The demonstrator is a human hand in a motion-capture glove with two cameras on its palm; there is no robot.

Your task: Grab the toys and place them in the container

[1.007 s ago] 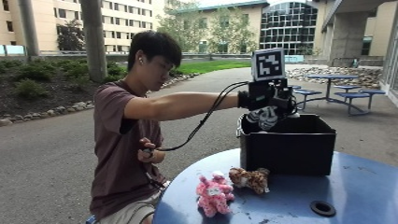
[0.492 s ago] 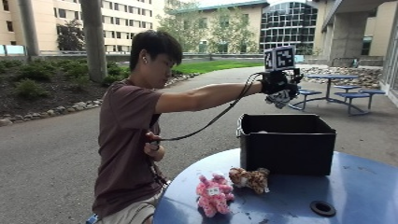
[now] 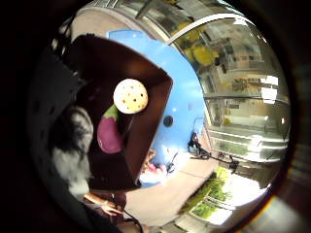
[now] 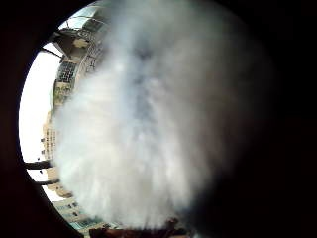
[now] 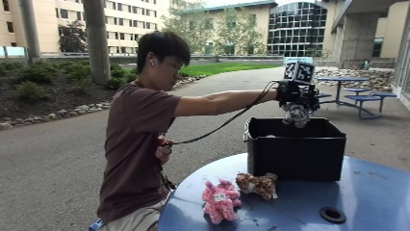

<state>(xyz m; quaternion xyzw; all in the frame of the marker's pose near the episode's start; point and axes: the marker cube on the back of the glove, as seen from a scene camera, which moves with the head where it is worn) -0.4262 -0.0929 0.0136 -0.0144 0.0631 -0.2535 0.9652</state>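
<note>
Outdoors, a person seated at a round blue table stretches the gloved right hand out over a black container, and the fingers appear curled around a grey-and-white fluffy toy, though the grip itself is partly hidden behind the glove. The toy hangs from the hand just above the container's open top, apart from its rim. In the thumb-side palm view, pale, soft fur fills nearly everything, so the toy sits right against the palm. The little-finger-side palm view looks down into the container, a dark, straight-walled rectangular box, where a cream-coloured ball dotted with small holes lies beside a smooth purple eggplant-shaped toy; the same grey-and-white fur shows at the edge. On the table, in front of the container, a pink plush animal stands just beside a brown spotted plush animal, the two nearly touching. A small dark round hole is set in the tabletop. Behind lie a paved path, grass, shrubs, blue picnic tables and tall buildings. The bare left hand rests near the person's waist.
</note>
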